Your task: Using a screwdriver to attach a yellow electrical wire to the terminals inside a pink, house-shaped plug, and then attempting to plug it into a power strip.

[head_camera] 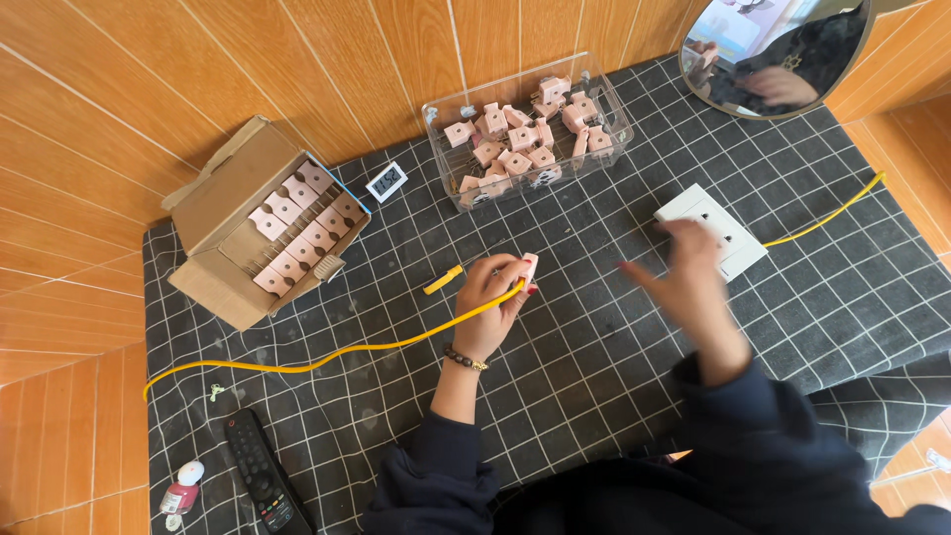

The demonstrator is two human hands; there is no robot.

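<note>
The left hand (492,297) closes its fingers around a small pink plug piece (530,267) and the end of a yellow cable (327,358), which trails left across the checked cloth (594,367). The right hand (690,282), blurred, hovers with fingers spread and empty just beside a white socket plate (738,248). A clear tray (614,139) of pink pieces lies beyond.
</note>
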